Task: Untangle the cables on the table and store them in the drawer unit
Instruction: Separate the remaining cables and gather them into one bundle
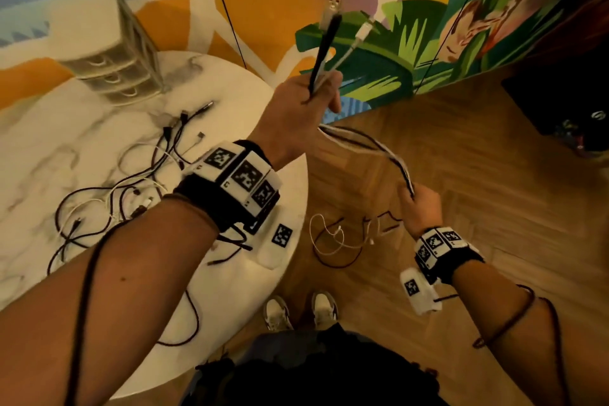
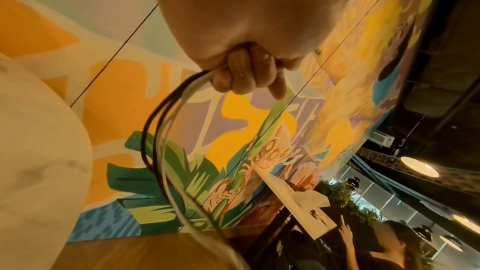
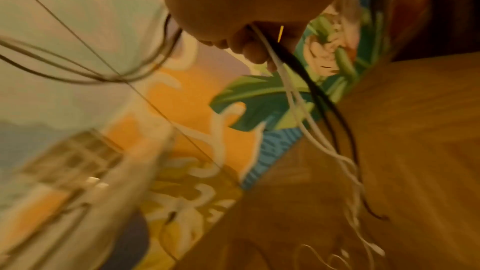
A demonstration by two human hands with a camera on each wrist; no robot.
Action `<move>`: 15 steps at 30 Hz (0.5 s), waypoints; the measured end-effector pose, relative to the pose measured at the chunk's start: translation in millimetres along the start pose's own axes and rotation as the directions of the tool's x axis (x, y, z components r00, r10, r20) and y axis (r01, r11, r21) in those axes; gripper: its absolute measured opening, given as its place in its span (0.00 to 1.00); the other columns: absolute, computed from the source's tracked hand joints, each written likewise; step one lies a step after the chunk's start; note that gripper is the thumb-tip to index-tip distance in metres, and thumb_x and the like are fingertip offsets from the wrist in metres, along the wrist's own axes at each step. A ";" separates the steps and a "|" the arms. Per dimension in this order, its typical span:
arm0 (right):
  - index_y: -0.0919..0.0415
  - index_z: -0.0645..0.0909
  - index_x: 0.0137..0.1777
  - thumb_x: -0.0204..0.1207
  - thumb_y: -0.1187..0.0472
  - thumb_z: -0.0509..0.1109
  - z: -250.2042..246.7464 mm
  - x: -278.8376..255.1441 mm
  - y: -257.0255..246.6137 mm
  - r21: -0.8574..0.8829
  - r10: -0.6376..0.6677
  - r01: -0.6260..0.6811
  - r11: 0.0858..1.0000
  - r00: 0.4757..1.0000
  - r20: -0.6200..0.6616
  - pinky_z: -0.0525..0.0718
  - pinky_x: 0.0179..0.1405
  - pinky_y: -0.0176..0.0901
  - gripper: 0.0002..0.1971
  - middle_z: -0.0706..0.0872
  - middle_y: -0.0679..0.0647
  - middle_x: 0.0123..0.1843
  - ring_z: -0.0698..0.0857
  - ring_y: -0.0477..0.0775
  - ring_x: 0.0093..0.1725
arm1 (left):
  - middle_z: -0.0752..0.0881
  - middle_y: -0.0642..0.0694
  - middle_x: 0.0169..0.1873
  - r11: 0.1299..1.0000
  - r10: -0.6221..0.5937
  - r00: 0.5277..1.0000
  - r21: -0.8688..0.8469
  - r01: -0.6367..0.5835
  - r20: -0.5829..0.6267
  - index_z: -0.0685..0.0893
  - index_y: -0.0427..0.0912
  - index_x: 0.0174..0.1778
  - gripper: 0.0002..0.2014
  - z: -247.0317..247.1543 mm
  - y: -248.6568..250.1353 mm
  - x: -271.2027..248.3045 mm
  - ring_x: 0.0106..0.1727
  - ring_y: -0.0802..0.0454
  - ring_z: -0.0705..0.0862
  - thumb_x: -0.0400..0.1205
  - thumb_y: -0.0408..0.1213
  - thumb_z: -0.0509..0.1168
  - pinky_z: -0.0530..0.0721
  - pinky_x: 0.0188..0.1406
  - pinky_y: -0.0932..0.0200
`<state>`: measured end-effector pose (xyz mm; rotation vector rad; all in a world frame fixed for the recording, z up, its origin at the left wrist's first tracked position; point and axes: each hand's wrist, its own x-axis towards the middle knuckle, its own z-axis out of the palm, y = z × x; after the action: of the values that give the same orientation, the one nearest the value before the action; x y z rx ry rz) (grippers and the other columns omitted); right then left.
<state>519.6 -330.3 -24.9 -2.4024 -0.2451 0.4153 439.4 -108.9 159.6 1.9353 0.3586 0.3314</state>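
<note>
My left hand (image 1: 306, 102) is raised past the table's right edge and grips a bundle of black and white cables (image 1: 369, 145). Their plug ends (image 1: 333, 6) stick up above the fist. The bundle arcs down to my right hand (image 1: 420, 204), which pinches it over the floor, and loose ends (image 1: 342, 241) dangle below. In the left wrist view, curled fingers (image 2: 246, 73) wrap the black and white cables (image 2: 161, 130). The right wrist view is blurred and shows fingers (image 3: 254, 48) holding cables (image 3: 298, 110). A tangle of cables (image 1: 131, 181) lies on the marble table (image 1: 49, 148). The white drawer unit (image 1: 112, 53) stands at the back.
A small white block with a marker tag (image 1: 281, 236) lies near the table's right edge. A painted mural wall (image 1: 412, 43) stands behind, with wooden floor (image 1: 478, 158) to the right. Dark items (image 1: 566, 122) sit at far right. Another person (image 2: 389, 249) shows in the left wrist view.
</note>
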 end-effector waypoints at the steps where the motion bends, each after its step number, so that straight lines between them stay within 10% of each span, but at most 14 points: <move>1: 0.60 0.74 0.29 0.83 0.57 0.60 1.8 3.3 16.6 -0.109 0.073 -0.065 0.992 0.995 0.064 0.67 0.32 0.46 0.19 0.75 0.56 0.26 0.74 0.60 0.31 | 0.72 0.59 0.12 0.999 0.009 1.000 -0.034 -0.008 0.015 0.79 0.35 0.34 0.20 0.8 0.7 -1.1 0.16 0.63 0.67 0.88 0.42 0.53 0.62 0.21 0.70; 6: 0.65 0.84 0.53 0.80 0.61 0.65 5.9 4.0 30.2 -0.257 0.311 -0.223 0.941 0.868 0.387 0.74 0.39 0.40 0.10 0.86 0.64 0.51 0.83 0.65 0.51 | 0.72 0.58 0.13 0.986 -0.018 0.993 -0.161 0.037 0.118 0.80 0.36 0.34 0.21 34.7 -1.2 -16.1 0.17 0.64 0.66 0.88 0.42 0.52 0.64 0.22 0.69; 9: 0.66 0.82 0.61 0.79 0.69 0.64 -6.3 -0.6 -4.9 0.083 -0.016 -0.020 0.996 0.914 0.405 0.78 0.58 0.42 0.13 0.85 0.61 0.62 0.82 0.59 0.61 | 0.75 0.62 0.15 0.988 -0.047 0.974 -0.131 0.078 0.221 0.80 0.35 0.34 0.21 64.4 -7.7 -28.8 0.19 0.67 0.72 0.88 0.41 0.51 0.65 0.24 0.72; 12: 0.60 0.83 0.58 0.72 0.66 0.60 -41.7 -18.3 -50.0 0.763 -0.401 -0.127 0.634 0.790 0.465 0.79 0.66 0.53 0.17 0.84 0.54 0.59 0.81 0.56 0.61 | 0.77 0.62 0.15 0.981 -0.117 0.945 -0.114 0.158 0.304 0.82 0.35 0.37 0.19 83.0 -14.3 -36.3 0.19 0.68 0.75 0.88 0.40 0.53 0.70 0.23 0.73; 15: 0.63 0.79 0.65 0.67 0.62 0.63 -74.0 -32.9 -83.9 0.831 -0.494 -0.293 0.472 0.693 0.525 0.82 0.59 0.48 0.24 0.84 0.59 0.61 0.82 0.58 0.59 | 0.88 0.52 0.40 0.992 -0.080 0.936 -0.064 0.108 0.344 0.86 0.38 0.48 0.08 92.8 -25.6 -38.4 0.43 0.61 0.86 0.84 0.37 0.62 0.87 0.44 0.56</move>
<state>510.0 -320.4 90.9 -1.0371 -0.4055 1.1217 438.2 -192.8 98.9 1.8448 0.2035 -0.0546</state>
